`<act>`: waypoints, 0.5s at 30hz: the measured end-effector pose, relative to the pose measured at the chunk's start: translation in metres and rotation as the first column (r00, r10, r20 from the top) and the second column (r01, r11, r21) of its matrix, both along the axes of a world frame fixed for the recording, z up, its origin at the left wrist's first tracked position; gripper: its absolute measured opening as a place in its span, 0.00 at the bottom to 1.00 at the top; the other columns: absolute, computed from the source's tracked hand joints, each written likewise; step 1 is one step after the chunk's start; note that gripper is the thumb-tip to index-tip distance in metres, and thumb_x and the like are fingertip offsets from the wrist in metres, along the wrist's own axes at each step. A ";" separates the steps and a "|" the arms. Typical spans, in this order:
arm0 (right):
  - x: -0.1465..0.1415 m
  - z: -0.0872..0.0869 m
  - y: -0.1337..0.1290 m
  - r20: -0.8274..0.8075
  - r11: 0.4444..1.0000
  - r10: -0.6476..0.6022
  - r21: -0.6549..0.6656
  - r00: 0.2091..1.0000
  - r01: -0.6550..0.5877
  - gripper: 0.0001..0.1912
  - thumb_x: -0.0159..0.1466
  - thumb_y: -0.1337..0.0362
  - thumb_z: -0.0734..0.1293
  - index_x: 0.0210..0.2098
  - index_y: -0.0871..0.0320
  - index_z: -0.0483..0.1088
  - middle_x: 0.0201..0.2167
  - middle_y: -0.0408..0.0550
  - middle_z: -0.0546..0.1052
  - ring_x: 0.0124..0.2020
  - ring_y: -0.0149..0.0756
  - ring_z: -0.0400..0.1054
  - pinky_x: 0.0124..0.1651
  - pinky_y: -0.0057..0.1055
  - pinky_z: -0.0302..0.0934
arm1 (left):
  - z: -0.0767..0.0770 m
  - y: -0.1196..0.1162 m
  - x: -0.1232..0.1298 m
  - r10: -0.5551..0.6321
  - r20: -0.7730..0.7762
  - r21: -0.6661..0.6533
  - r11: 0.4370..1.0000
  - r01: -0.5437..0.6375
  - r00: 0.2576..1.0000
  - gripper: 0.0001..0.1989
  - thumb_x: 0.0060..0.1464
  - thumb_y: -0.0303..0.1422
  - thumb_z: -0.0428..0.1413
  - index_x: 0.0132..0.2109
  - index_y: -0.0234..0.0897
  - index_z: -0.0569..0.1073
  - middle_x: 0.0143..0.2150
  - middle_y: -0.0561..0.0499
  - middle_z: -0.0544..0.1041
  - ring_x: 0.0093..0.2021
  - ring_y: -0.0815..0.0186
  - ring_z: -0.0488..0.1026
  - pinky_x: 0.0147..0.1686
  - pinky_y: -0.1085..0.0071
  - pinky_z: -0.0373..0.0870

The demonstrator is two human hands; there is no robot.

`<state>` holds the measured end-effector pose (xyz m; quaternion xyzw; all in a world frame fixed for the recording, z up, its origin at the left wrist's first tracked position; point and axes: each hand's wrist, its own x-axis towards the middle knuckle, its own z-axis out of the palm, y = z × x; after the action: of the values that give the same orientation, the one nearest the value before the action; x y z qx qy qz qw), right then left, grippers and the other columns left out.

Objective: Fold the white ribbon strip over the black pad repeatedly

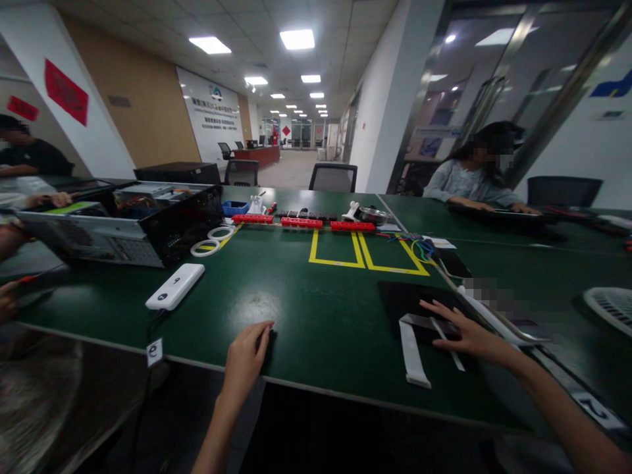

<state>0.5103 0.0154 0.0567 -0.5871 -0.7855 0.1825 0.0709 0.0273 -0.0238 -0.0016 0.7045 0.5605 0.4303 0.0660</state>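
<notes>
My left hand [247, 355] is closed near the front edge of the green table [316, 309], thumb and index finger together. A dark patch shows by its fingertips; whether it is a small object or shadow I cannot make out. On the right, my right hand [461, 332] is open, fingers spread over a grey flat ribbon cable [413, 352]. The cable lies folded, partly on a black mat [395, 299], one end towards the table's front edge. Part of it is hidden beneath my fingers, and I cannot tell whether they touch it.
To the left are a white power strip [176, 288], tape rolls [205, 247] and an opened computer case [123, 224] with another person's hands beside it. Red bins [301, 222] line up behind yellow tape rectangles [337, 264]. A phone [453, 263] lies right; a person [478, 171] sits beyond.
</notes>
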 end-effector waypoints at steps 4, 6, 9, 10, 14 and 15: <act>0.025 -0.009 -0.010 -0.024 0.997 -0.037 0.069 0.999 0.039 0.36 0.57 0.52 0.63 0.64 0.51 0.54 0.66 0.54 0.52 0.65 0.47 0.45 0.63 0.44 0.45 | 0.001 0.000 0.000 -0.003 0.001 0.005 1.000 0.003 1.000 0.13 0.62 0.34 0.46 0.44 0.38 0.75 0.41 0.47 0.79 0.42 0.61 0.76 0.44 0.64 0.71; 0.045 -0.015 -0.013 -0.039 0.992 -0.050 0.111 0.998 0.054 0.31 0.60 0.54 0.60 0.61 0.55 0.60 0.63 0.57 0.57 0.63 0.45 0.50 0.61 0.39 0.50 | 0.000 0.000 0.000 -0.004 -0.001 0.008 1.000 0.004 1.000 0.13 0.62 0.33 0.46 0.44 0.38 0.75 0.41 0.47 0.79 0.42 0.61 0.76 0.44 0.64 0.71; 0.068 -0.023 -0.015 -0.026 0.980 -0.077 0.181 0.997 0.081 0.27 0.58 0.60 0.57 0.55 0.58 0.67 0.57 0.62 0.66 0.58 0.46 0.60 0.56 0.40 0.55 | -0.001 0.000 0.000 -0.004 -0.006 0.002 1.000 0.004 1.000 0.13 0.62 0.33 0.47 0.44 0.38 0.75 0.41 0.46 0.79 0.42 0.60 0.76 0.44 0.64 0.70; 0.072 -0.025 -0.016 -0.012 0.975 -0.093 0.199 0.996 0.094 0.27 0.56 0.62 0.57 0.54 0.58 0.67 0.54 0.63 0.69 0.55 0.47 0.63 0.54 0.41 0.57 | -0.001 0.000 0.000 -0.005 -0.006 0.001 1.000 0.005 1.000 0.13 0.62 0.33 0.47 0.44 0.38 0.75 0.41 0.46 0.79 0.42 0.60 0.76 0.44 0.64 0.70; 0.063 -0.020 -0.018 0.069 0.966 -0.157 0.219 0.985 0.138 0.30 0.47 0.66 0.60 0.50 0.58 0.70 0.38 0.62 0.74 0.38 0.46 0.70 0.42 0.40 0.62 | -0.001 -0.001 0.000 -0.004 0.000 0.011 1.000 0.004 1.000 0.13 0.62 0.34 0.47 0.44 0.38 0.75 0.41 0.46 0.79 0.42 0.60 0.76 0.44 0.64 0.70; 0.058 -0.016 -0.019 0.082 0.962 -0.170 0.229 0.982 0.147 0.28 0.46 0.66 0.60 0.48 0.58 0.71 0.36 0.60 0.73 0.36 0.45 0.70 0.40 0.40 0.62 | -0.001 -0.001 0.000 -0.003 0.000 0.013 1.000 0.003 1.000 0.13 0.62 0.34 0.47 0.44 0.38 0.75 0.41 0.46 0.79 0.42 0.60 0.76 0.44 0.64 0.70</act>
<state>0.5682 -0.0039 0.0411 -0.6449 -0.7540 0.0574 0.1108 0.0275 -0.0244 -0.0022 0.7057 0.5566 0.4339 0.0623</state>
